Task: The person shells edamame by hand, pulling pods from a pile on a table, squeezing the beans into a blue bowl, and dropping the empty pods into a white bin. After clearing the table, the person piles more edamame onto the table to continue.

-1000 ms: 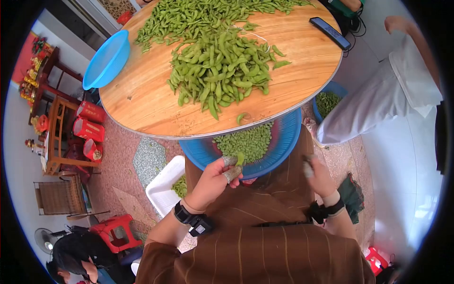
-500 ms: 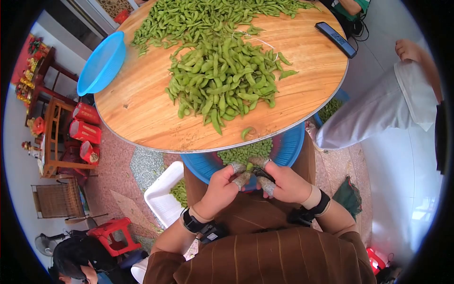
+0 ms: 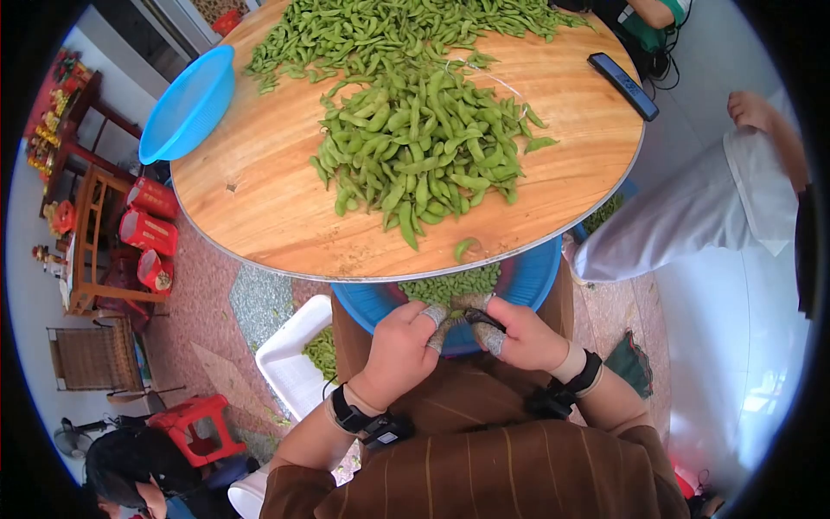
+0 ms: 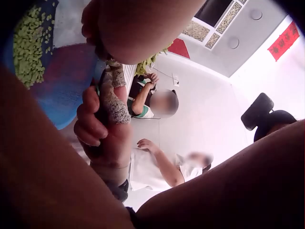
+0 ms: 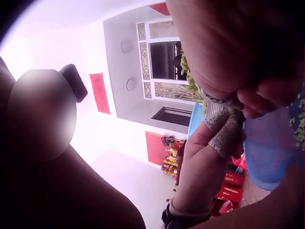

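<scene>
Both hands meet over the near side of a blue basin (image 3: 533, 290) holding shelled green beans (image 3: 454, 283). My left hand (image 3: 399, 353) pinches a green pod (image 5: 232, 110) between thumb and finger, their tips wrapped in grey speckled covering. From the other side my right hand (image 3: 532, 339), with similar wrapped tips, pinches the same pod, which the fingers mostly hide. Just beyond the basin, a big heap of green pods (image 3: 424, 156) lies on the round wooden table (image 3: 259, 208), with a single pod (image 3: 467, 249) near its edge.
The table edge overhangs the basin's far part. A white tray (image 3: 278, 359) with green pieces stands at the left. On the table are a light blue basket (image 3: 188, 105), more pods (image 3: 372, 30) and a phone (image 3: 622, 85). A person's leg (image 3: 674, 216) is at the right.
My right hand has come in from the right to meet my left hand at the pod. Since half a second ago, the fingers have drawn closer around it.
</scene>
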{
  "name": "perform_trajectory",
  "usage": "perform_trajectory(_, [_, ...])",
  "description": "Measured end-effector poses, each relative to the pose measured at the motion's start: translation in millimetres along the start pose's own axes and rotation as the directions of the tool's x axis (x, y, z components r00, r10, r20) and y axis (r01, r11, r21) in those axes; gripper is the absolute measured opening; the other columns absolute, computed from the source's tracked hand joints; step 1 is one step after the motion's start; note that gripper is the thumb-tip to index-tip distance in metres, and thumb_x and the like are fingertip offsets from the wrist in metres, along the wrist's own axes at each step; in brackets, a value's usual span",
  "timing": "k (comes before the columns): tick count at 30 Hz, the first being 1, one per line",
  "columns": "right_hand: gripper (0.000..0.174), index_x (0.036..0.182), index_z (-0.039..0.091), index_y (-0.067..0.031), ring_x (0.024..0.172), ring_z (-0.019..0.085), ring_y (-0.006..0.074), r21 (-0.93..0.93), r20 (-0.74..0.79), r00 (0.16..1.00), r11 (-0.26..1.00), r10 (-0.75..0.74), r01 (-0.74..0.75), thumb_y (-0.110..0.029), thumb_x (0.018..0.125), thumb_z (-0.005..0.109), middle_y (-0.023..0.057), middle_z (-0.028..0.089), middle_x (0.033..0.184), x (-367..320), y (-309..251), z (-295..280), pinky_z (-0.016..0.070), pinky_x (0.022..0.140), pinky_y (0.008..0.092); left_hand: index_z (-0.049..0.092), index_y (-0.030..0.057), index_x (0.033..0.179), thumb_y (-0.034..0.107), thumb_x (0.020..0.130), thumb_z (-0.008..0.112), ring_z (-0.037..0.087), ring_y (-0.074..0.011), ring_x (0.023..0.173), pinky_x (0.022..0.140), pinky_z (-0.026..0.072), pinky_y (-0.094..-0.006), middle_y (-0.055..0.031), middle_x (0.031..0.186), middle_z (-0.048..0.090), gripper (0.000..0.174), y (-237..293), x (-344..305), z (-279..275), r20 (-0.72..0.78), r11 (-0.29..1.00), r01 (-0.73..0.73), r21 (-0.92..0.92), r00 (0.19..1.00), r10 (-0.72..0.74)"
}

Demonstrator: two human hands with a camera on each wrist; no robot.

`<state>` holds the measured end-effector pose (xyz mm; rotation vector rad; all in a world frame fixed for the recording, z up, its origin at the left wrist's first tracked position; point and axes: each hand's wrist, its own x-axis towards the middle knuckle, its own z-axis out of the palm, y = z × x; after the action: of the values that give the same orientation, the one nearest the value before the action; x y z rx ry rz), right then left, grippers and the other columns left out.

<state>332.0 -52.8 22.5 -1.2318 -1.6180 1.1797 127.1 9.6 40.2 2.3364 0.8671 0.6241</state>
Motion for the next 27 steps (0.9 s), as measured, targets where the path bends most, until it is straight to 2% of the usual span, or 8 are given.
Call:
perform_trajectory(3, [0.042, 0.132, 0.045, -0.0077, 0.071, 0.057, 0.0137, 0.173, 0.077, 0.994, 0.981, 0.075, -0.087, -0.007, 0.09, 0.05, 0.0059, 0.06, 0.09, 2, -11, -3, 0.0487, 0.064, 0.028, 0.063, 0.0014, 0.098, 0.006, 0.09, 0.055, 0.058, -0.0149, 0.073, 0.063, 0.0475, -0.0297, -0.0031, 0.085, 0.061, 0.012, -2, 2, -2, 0.268, 0.729, 0.397, -0.557, 0.917, -0.295])
perform_trajectory(9, [0.03, 0.128, 0.043, -0.0123, 0.055, 0.041, 0.004, 0.616, 0.415, 0.786, 0.494, 0.459, -0.614, -0.015, 0.098, 0.041, -0.0004, 0.049, 0.078, 6, -20, -12, 0.0364, 0.044, 0.0192, 0.061, 0.0008, 0.096, 0.012, 0.087, 0.06, 0.059, -0.017, 0.069, 0.061, 0.0476, -0.0309, -0.0044, 0.08, 0.061, 0.014, -23, 8, 1, 0.556, 0.413, 0.642, -0.646, 0.766, -0.322])
perform_trajectory(12, [0.028, 0.124, 0.044, -0.0119, 0.054, 0.043, 0.0051, 0.543, 0.391, 0.761, 0.538, 0.518, -0.645, -0.013, 0.096, 0.041, -0.0001, 0.05, 0.078, 5, -13, -6, 0.0399, 0.045, 0.0203, 0.06, 0.0031, 0.089, 0.008, 0.077, 0.061, 0.061, -0.0233, 0.073, 0.059, 0.0478, -0.0324, -0.0109, 0.081, 0.06, 0.013, -18, 9, 6, 0.164, 0.977, -0.113, 0.18, 0.983, 0.083])
perform_trajectory(19, [0.029, 0.12, 0.046, -0.0096, 0.055, 0.047, 0.0064, 0.47, 0.331, 0.804, 0.652, 0.494, -0.595, -0.008, 0.092, 0.042, 0.0007, 0.051, 0.075, 3, 4, -2, 0.0426, 0.045, 0.0223, 0.059, 0.0034, 0.086, 0.011, 0.076, 0.063, 0.06, -0.0312, 0.079, 0.065, 0.0489, -0.0386, -0.0158, 0.076, 0.058, 0.013, -19, 9, 15, 0.242, 0.917, -0.155, 0.368, 0.968, 0.067])
perform_trajectory(22, [0.027, 0.119, 0.049, -0.0086, 0.054, 0.047, 0.0065, 0.432, 0.304, 0.818, 0.694, 0.489, -0.576, -0.01, 0.092, 0.046, 0.0008, 0.051, 0.073, 0, 7, 0, 0.0427, 0.044, 0.0228, 0.059, 0.0001, 0.088, 0.015, 0.086, 0.059, 0.062, -0.0263, 0.074, 0.062, 0.0495, -0.0342, -0.0147, 0.081, 0.062, 0.015, -26, 8, 19, 0.233, 1.0, -0.001, -0.018, 0.973, 0.005])
perform_trajectory(24, [0.026, 0.118, 0.05, -0.0085, 0.053, 0.047, 0.0064, 0.338, 0.298, 0.833, 0.764, 0.466, -0.549, -0.01, 0.092, 0.048, 0.0007, 0.051, 0.072, 1, 5, -2, 0.0421, 0.044, 0.0225, 0.058, -0.0016, 0.096, 0.017, 0.094, 0.05, 0.063, -0.0205, 0.069, 0.058, 0.0495, -0.0293, -0.0135, 0.087, 0.065, 0.02, -19, 10, 18, 0.512, 0.607, 0.654, -0.452, 0.747, -0.423])
perform_trajectory(25, [0.026, 0.118, 0.05, -0.0085, 0.053, 0.047, 0.0064, 0.338, 0.3, 0.833, 0.764, 0.466, -0.549, -0.01, 0.092, 0.048, 0.0007, 0.051, 0.072, -1, 3, -3, 0.0421, 0.044, 0.0225, 0.058, -0.0016, 0.096, 0.017, 0.094, 0.05, 0.063, -0.0205, 0.069, 0.058, 0.0495, -0.0293, -0.0135, 0.087, 0.065, 0.02, -23, 10, 17, 0.512, 0.606, 0.654, -0.452, 0.747, -0.424])
perform_trajectory(27, [0.022, 0.115, 0.05, -0.007, 0.052, 0.044, 0.006, 0.475, 0.276, 0.894, 0.758, 0.353, -0.446, -0.012, 0.094, 0.046, 0.0001, 0.049, 0.072, -4, 2, -6, 0.0388, 0.044, 0.0212, 0.056, 0.0003, 0.104, 0.014, 0.097, 0.044, 0.062, -0.0164, 0.066, 0.056, 0.0496, -0.0265, -0.0116, 0.088, 0.066, 0.02, -35, 12, 14, 0.711, -0.153, 0.705, -0.692, 0.632, -0.308])
